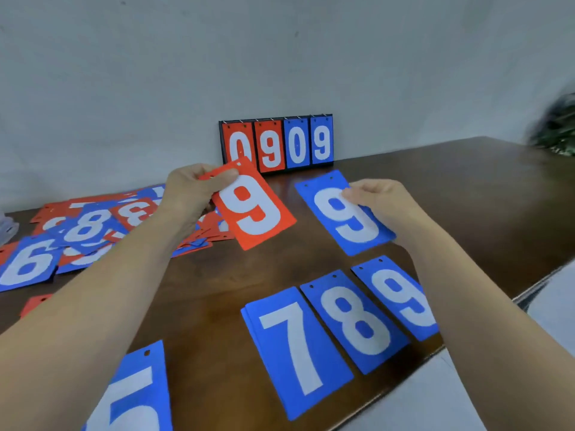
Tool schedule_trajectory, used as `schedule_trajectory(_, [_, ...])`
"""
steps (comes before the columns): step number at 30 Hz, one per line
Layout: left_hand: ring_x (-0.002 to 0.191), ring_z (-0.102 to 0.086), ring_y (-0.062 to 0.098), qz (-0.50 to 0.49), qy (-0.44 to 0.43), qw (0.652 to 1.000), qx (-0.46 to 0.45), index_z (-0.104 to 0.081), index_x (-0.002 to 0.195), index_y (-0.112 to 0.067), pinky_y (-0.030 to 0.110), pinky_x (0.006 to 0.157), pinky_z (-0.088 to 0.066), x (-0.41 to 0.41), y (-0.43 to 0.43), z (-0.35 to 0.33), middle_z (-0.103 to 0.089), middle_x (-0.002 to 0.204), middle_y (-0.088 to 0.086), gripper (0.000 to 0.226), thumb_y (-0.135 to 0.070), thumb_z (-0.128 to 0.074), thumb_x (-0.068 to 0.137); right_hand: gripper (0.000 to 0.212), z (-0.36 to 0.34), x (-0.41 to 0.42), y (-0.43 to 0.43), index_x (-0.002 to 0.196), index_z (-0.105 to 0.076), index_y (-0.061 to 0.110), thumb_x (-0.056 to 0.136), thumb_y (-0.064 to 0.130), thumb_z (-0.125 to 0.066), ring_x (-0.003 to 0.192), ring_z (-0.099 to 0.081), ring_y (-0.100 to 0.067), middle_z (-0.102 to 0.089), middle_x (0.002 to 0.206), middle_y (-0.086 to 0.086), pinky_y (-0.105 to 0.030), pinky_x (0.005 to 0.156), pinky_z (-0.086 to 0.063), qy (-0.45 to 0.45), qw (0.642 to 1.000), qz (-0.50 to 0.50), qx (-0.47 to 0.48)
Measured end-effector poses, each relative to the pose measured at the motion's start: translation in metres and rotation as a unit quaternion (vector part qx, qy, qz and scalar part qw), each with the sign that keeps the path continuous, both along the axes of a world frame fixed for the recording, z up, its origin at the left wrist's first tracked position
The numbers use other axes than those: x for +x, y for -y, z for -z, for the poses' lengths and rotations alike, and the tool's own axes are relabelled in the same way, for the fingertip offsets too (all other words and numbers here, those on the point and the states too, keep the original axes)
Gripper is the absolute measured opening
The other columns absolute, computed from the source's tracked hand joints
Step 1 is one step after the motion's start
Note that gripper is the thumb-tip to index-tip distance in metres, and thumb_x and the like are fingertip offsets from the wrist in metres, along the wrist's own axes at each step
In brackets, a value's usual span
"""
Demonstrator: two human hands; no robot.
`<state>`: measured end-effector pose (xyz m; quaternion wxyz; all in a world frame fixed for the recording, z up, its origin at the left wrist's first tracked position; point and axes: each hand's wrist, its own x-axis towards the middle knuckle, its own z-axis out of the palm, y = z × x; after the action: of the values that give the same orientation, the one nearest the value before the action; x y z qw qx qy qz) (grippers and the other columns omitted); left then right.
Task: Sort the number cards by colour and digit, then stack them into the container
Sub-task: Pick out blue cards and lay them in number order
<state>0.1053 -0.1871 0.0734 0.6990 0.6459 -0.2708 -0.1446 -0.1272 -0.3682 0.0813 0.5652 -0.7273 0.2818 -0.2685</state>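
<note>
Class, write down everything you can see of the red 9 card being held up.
The red 9 card is a thin, flat rectangle, stiff plastic by the look of it, with a large white 9 on its face and small punched holes near its top edge. The left hand pinches its top corner, thumb on the face, and holds it tilted above the dark wooden table. Nothing else plainly touches it.

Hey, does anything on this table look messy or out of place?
Yes. The card pile on the table at left is jumbled: red and blue mixed, overlapping at odd angles, unlike the tidy blue 7, blue 8, blue 9 row. The left hand holds a red 9, not yet laid down.
</note>
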Motion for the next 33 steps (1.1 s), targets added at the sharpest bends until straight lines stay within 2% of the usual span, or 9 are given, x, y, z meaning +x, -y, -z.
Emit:
schedule_trajectory(2, [0.042, -0.057, 0.008, -0.008, -0.018, 1.000, 0.000, -0.065, 0.076, -0.011, 0.018, 0.043, -0.043, -0.012, 0.015, 0.001, -0.067, 0.054, -0.002, 0.017, -0.021, -0.077, 0.079, 0.010, 0.008, -0.021, 0.012, 0.090, -0.073, 0.009, 0.088, 0.018, -0.069, 0.058, -0.067, -0.014, -0.073, 0.074, -0.004, -0.023, 0.053, -0.051, -0.031, 0.999, -0.021, -0.009])
schedule_trajectory(5, [0.051, -0.065, 0.008, -0.004, -0.040, 0.999, 0.031, -0.067, 0.082, -0.010, 0.019, 0.046, -0.050, -0.025, 0.036, 0.011, -0.073, 0.066, -0.001, 0.018, -0.025, -0.076, 0.081, 0.013, 0.025, -0.049, 0.025, 0.091, -0.072, 0.002, 0.087, 0.015, -0.069, 0.056, -0.065, -0.011, -0.072, 0.072, -0.005, -0.022, 0.051, -0.050, -0.068, 0.997, -0.033, -0.009])
schedule_trajectory(10, [0.085, -0.067, 0.019, -0.032, -0.011, 0.983, 0.180, -0.063, 0.105, -0.017, 0.032, 0.078, -0.053, -0.050, 0.074, 0.029, -0.070, 0.092, 0.001, 0.029, -0.043, -0.059, 0.092, 0.018, 0.053, -0.080, 0.032, 0.091, -0.069, -0.001, 0.088, 0.017, -0.069, 0.063, -0.069, -0.019, -0.074, 0.082, -0.012, -0.025, 0.053, -0.054, -0.102, 0.993, -0.047, 0.016])
schedule_trajectory(13, [0.086, -0.062, 0.018, -0.042, 0.012, 0.976, 0.215, -0.057, 0.106, -0.020, 0.024, 0.063, -0.046, -0.064, 0.093, 0.033, -0.066, 0.094, -0.001, 0.024, -0.042, -0.051, 0.097, 0.012, 0.065, -0.088, 0.035, 0.089, -0.069, 0.004, 0.090, 0.016, -0.068, 0.071, -0.072, -0.026, -0.075, 0.083, -0.010, -0.035, 0.059, -0.059, -0.095, 0.994, -0.039, 0.024])
schedule_trajectory(16, [0.090, -0.060, 0.018, -0.055, 0.016, 0.973, 0.223, -0.055, 0.108, -0.019, 0.023, 0.063, -0.044, -0.070, 0.109, 0.037, -0.065, 0.101, 0.002, 0.024, -0.040, -0.048, 0.099, 0.006, 0.082, -0.089, 0.040, 0.082, -0.071, 0.018, 0.087, 0.021, -0.070, 0.071, -0.070, -0.024, -0.073, 0.075, -0.001, -0.044, 0.066, -0.057, -0.122, 0.990, -0.005, -0.076])
schedule_trajectory(21, [0.094, -0.059, 0.018, -0.049, 0.021, 0.973, 0.225, -0.056, 0.108, -0.015, 0.031, 0.080, -0.048, -0.074, 0.136, 0.050, -0.065, 0.110, 0.005, 0.022, -0.033, -0.048, 0.101, 0.017, 0.094, -0.087, 0.041, 0.098, -0.057, 0.039, 0.086, 0.030, -0.066, 0.075, -0.053, -0.004, -0.052, 0.087, 0.014, -0.020, 0.061, -0.040, -0.218, 0.940, 0.050, -0.257])
schedule_trajectory(23, [0.098, -0.061, 0.021, -0.047, 0.025, 0.971, 0.233, -0.056, 0.107, -0.014, 0.032, 0.083, -0.051, -0.073, 0.144, 0.057, -0.066, 0.111, 0.008, 0.020, -0.031, -0.048, 0.101, 0.021, 0.097, -0.086, 0.042, 0.105, -0.056, 0.041, 0.088, 0.032, -0.064, 0.078, -0.053, -0.002, -0.050, 0.090, 0.017, -0.018, 0.061, -0.040, -0.223, 0.935, 0.047, -0.273])
schedule_trajectory(26, [0.095, -0.064, 0.022, -0.052, 0.041, 0.968, 0.241, -0.059, 0.106, -0.011, 0.029, 0.072, -0.051, -0.071, 0.152, 0.067, -0.068, 0.109, 0.011, 0.019, -0.028, -0.051, 0.100, 0.021, 0.102, -0.084, 0.042, 0.109, -0.060, 0.039, 0.089, 0.034, -0.063, 0.080, -0.054, -0.001, -0.050, 0.091, 0.021, -0.017, 0.063, -0.045, -0.214, 0.935, 0.053, -0.276])
schedule_trajectory(33, [0.109, -0.060, 0.020, -0.078, 0.191, 0.925, 0.320, -0.061, 0.117, -0.014, 0.034, 0.089, -0.052, -0.067, 0.157, 0.083, -0.064, 0.117, 0.005, 0.032, -0.034, -0.062, 0.093, 0.015, 0.106, -0.082, 0.038, 0.104, -0.060, 0.038, 0.090, 0.032, -0.062, 0.080, -0.055, -0.002, -0.052, 0.092, 0.019, -0.013, 0.059, -0.040, -0.199, 0.938, 0.081, -0.271])
